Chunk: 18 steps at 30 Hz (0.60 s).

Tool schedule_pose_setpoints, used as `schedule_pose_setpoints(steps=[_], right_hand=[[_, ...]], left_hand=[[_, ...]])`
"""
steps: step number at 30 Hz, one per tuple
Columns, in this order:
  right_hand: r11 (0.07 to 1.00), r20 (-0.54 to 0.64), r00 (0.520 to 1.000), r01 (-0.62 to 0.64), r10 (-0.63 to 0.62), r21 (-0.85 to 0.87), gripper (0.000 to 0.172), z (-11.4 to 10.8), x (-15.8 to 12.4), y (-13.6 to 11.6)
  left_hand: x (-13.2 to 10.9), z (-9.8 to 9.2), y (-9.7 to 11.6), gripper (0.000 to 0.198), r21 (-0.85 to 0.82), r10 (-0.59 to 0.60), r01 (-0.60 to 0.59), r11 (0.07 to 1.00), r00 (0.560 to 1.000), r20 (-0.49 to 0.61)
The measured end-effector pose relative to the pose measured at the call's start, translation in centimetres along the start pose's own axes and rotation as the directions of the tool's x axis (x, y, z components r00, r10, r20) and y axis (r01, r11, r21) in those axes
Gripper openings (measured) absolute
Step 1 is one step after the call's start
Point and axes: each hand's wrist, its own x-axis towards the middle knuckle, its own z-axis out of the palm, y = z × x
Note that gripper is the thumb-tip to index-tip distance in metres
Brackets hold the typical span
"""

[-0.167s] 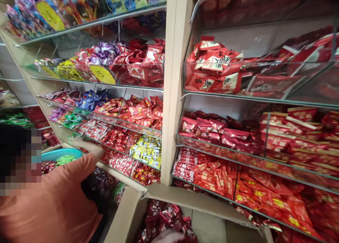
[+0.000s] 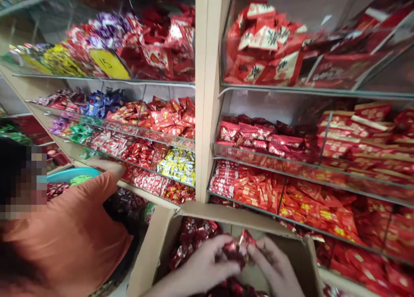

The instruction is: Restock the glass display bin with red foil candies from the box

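Observation:
Over the cardboard box (image 2: 147, 251), my left hand (image 2: 205, 264) is curled around a few shiny dark red wrapped candies (image 2: 233, 254). My right hand (image 2: 273, 262) comes in from the other side, its fingers closed on a red wrapped candy (image 2: 246, 240) at the same small cluster. The two hands nearly meet there. Beneath and behind them, more dark red candies (image 2: 190, 232) lie in the box, heaped toward its left side. My hands are somewhat blurred, and the exact number of candies in them cannot be made out.
Glass-fronted shelves (image 2: 268, 154) of wrapped sweets rise behind the box, split by a pale wooden post (image 2: 207, 116). To the left, a person in an orange shirt (image 2: 71, 241) reaches toward the lower shelves, beside a turquoise basin (image 2: 77, 175) holding sweets.
Both my hands have come up into view with candies; before, only a blurred part of a hand showed low in the box. The view has tilted downward.

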Motion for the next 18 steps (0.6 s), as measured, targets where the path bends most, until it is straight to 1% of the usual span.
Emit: schedule_pose_setpoints(steps=[1, 3, 5, 7, 9, 11, 14, 16, 18], right_hand=[[0.997, -0.030, 0.999, 0.014, -0.012, 0.079, 0.028, -0.3, 0.3, -0.9], [0.981, -0.059, 0.998, 0.041, -0.030, 0.189, 0.027, -0.7, 1.0, -2.4], [0.963, -0.058, 0.998, 0.037, -0.023, 0.268, 0.021, -0.9, 1.5, -3.4], [0.954, -0.048, 0.999, 0.024, -0.010, 0.300, 0.019, -0.8, 1.8, -4.0], [0.955, -0.053, 0.998, 0.034, -0.019, 0.296, 0.018, -0.5, 2.0, -4.3], [0.948, -0.092, 0.995, 0.066, -0.039, 0.312, 0.021, -0.1, 2.3, -4.2], [0.917, -0.160, 0.986, 0.094, -0.033, 0.387, 0.028, 0.7, 2.5, -4.1], [0.886, -0.162, 0.987, 0.080, -0.005, 0.457, 0.026, 1.1, 2.5, -4.0], [0.853, -0.136, 0.990, 0.047, 0.028, 0.521, 0.021, 1.4, 2.4, -3.9]], left_hand=[[0.4, 0.4, 0.9, 0.036, -0.072, -0.016, 0.016, 0.997, 1.000, -0.003], [1.2, 0.9, 2.4, 0.033, -0.170, -0.036, 0.033, 0.985, 0.999, -0.016], [1.7, 1.0, 3.5, 0.035, -0.210, -0.029, 0.021, 0.978, 0.999, -0.035], [1.8, 1.0, 4.1, 0.035, -0.209, -0.018, 0.010, 0.978, 0.999, -0.038], [1.8, 1.1, 4.4, 0.035, -0.208, -0.018, 0.010, 0.978, 0.999, -0.040], [1.9, 1.2, 4.6, 0.034, -0.215, -0.017, 0.002, 0.977, 0.998, -0.065], [2.1, 1.2, 4.7, 0.032, -0.200, 0.024, -0.058, 0.978, 0.986, -0.168], [2.4, 1.1, 4.7, 0.031, -0.189, 0.049, -0.090, 0.978, 0.976, -0.210], [2.5, 1.0, 4.7, 0.030, -0.224, 0.039, -0.092, 0.970, 0.972, -0.231]])
